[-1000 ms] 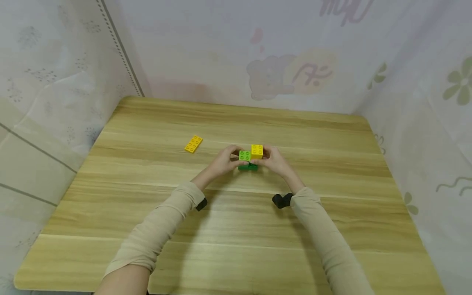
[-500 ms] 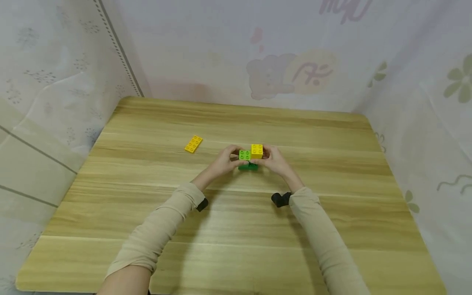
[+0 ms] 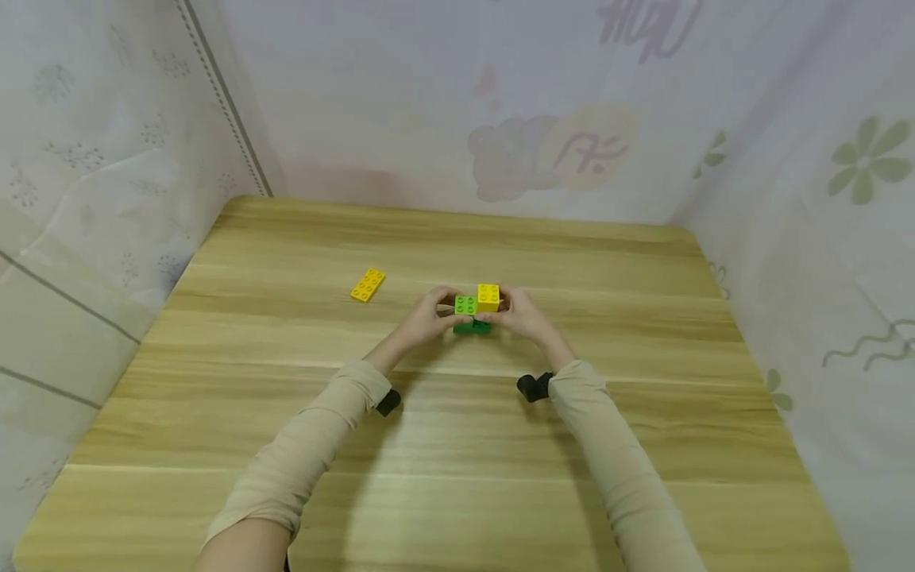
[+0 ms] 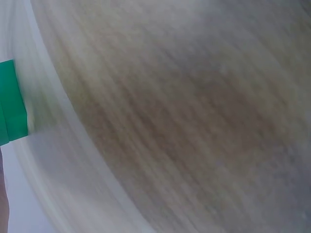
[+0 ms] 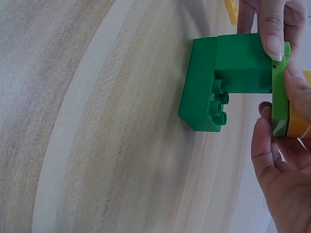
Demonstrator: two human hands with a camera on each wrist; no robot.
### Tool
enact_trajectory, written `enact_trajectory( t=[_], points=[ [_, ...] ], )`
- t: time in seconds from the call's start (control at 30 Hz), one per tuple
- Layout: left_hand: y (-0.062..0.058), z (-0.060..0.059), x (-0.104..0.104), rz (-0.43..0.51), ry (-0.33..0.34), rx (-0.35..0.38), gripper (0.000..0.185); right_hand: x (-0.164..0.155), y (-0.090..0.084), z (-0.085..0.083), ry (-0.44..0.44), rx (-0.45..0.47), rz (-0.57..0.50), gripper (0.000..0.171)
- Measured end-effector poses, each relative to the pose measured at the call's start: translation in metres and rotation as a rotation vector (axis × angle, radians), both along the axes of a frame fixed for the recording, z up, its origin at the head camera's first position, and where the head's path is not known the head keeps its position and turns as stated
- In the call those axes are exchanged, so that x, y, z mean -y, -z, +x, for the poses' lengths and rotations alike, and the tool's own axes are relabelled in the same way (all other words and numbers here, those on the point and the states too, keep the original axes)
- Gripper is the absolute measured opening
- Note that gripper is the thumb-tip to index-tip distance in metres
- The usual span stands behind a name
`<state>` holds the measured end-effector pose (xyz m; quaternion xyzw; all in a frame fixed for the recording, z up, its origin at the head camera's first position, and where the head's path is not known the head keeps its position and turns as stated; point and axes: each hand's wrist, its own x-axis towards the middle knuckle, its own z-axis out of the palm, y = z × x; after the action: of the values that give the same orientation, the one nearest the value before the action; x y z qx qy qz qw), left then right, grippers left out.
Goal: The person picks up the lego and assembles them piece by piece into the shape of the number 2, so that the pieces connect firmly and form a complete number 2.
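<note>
Bench (image 3: 457,492): a pale wood-grain top, on whose middle the work is carried.
Brick stack (image 3: 475,312): set a little beyond the middle of the bench, well apart from every edge; it is built of three colours and stands on its dark green base.
Dark green bricks (image 5: 221,82): the largest part of the stack; in the right wrist view a flat base brick is seen on the wood, with a taller block on it and round studs left uncovered on the free half of the base.
Light green brick (image 3: 465,304): seated on the dark green block, four studs shown on top, at the left side of the stack.
Yellow brick (image 3: 488,297): square, studded, set just beside the light green brick and standing slightly higher.
Left hand (image 3: 427,316): fingers are curled against the left side of the stack, which is gripped.
Right hand (image 3: 524,315): fingers and thumb are pinched on the stack's upper bricks from the right.
Flat yellow plate (image 3: 368,284): eight-studded, left lying alone toward the bench's left edge.
</note>
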<state>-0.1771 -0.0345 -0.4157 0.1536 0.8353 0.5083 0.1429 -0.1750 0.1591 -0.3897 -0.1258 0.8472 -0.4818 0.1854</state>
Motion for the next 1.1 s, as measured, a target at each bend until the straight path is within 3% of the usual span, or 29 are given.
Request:
enact_trajectory(
  t=[0.8, 1.1],
  points=[
    [-0.0024, -0.0014, 0.0018, -0.007, 0.007, 0.015, 0.045, 0.0012, -0.0027, 0.0003, -0.006, -0.017, 0.045, 0.043],
    [-0.0021, -0.0012, 0.0011, -0.003, -0.001, 0.012, 0.044, -0.0007, 0.0015, 0.0001, -0.01, -0.022, -0.022, 0.044]
  ],
)
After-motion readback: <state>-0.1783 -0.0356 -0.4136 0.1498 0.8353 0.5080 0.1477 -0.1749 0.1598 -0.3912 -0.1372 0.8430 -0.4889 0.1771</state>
